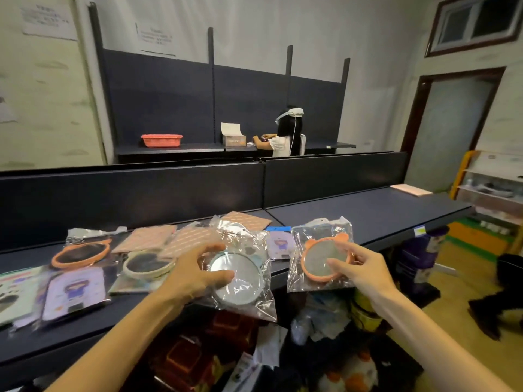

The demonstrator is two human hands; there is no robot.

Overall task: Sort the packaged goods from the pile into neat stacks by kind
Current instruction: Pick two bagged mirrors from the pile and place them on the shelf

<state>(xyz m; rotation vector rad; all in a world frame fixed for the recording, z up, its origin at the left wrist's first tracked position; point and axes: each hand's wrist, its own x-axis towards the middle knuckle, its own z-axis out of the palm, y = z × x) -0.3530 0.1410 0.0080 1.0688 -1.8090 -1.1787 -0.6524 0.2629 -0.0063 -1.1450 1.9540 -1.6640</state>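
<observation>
My left hand (195, 271) grips a clear-bagged round mirror with a pale blue rim (240, 281), held over the shelf's front edge. My right hand (358, 268) holds a bagged orange bear-eared mirror (321, 257) just off the shelf to the right. On the dark shelf (368, 213) lie another orange bear-eared mirror (80, 253), a cream-rimmed mirror (148, 264), several pink striped packets (192, 240), two purple cartoon packets (73, 292) (278, 244) and a green printed pack (17, 290) at the far left.
A low dark partition (334, 176) backs the shelf. A pale flat pad (410, 190) lies at the shelf's far right. Mixed goods (325, 321) fill the space below the shelf. Another person (288, 134) works at a far shelf near a red basket (161, 140).
</observation>
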